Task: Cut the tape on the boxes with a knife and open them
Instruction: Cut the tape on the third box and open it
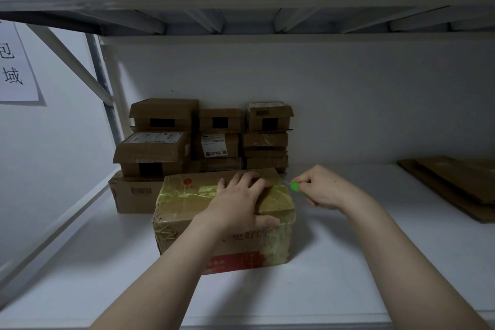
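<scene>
White shelf (348, 262), left grip (238, 203) flat on taped box (182, 195), right grip (324, 190) round green knife (294, 186)

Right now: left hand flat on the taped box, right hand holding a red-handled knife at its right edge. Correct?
No. Head view: the knife has a green handle, not red. Otherwise right: left hand flat on the taped box, right hand holding the knife at its right edge.
</scene>
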